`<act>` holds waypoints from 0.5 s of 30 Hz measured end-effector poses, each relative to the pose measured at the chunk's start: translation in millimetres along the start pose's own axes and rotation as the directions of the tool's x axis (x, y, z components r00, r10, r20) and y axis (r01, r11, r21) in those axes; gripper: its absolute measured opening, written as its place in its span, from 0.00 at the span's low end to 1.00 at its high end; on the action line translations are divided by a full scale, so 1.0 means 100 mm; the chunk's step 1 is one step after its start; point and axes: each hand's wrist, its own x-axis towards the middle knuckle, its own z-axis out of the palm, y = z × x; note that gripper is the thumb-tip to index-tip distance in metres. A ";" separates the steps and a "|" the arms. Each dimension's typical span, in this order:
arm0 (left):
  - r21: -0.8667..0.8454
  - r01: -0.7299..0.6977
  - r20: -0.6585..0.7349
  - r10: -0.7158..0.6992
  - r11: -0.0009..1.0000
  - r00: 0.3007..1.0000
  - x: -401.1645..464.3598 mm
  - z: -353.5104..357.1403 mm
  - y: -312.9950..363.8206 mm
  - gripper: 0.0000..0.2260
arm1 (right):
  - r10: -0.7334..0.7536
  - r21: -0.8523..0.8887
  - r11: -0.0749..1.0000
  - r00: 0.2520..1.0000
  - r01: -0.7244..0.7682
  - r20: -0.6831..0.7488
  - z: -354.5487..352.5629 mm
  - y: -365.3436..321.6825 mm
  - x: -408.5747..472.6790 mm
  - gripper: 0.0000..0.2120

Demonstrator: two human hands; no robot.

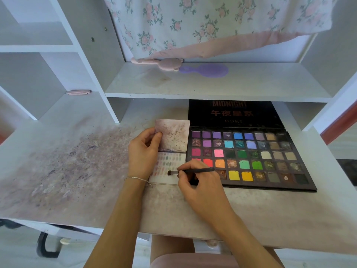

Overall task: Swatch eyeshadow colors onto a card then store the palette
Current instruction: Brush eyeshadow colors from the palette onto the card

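An open eyeshadow palette (251,157) with several rows of coloured pans lies on the desk, its black lid (235,113) tilted back under the shelf. Left of it lies a folded swatch card (170,165); its lower panel carries several rows of small colour smudges. My left hand (143,153) pinches the card's raised, stained upper flap (173,136) at its left edge. My right hand (197,182) grips a thin black brush (191,171), and its dark tip rests on the card's lower panel near the bottom row of swatches.
The white desk (67,171) is stained with purple-brown powder on its left half. A shelf (212,84) above the palette holds a pink bear-shaped item (166,63) and a purple hand mirror (208,70). Floral fabric (212,22) hangs behind. White cubbies (38,55) stand at left.
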 end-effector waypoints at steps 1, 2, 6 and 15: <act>-0.001 0.000 0.000 0.000 1.000 1.000 0.00 0.00 0.00 0.08 | -0.003 0.000 1.000 1.000 0.003 -0.001 0.00 0.00 0.00 0.03; -0.002 -0.001 0.000 0.001 1.000 1.000 0.00 0.00 0.00 0.08 | -0.004 0.001 1.000 1.000 0.004 0.001 0.00 0.00 0.00 0.03; -0.005 -0.007 -0.004 0.007 1.000 1.000 0.01 0.00 0.00 0.09 | -0.004 0.004 1.000 1.000 0.004 0.014 0.00 0.00 -0.01 0.02; 0.002 -0.016 -0.003 0.016 1.000 1.000 0.00 0.00 0.00 0.09 | -0.023 0.037 0.999 1.000 0.022 0.014 -0.01 0.01 -0.01 0.02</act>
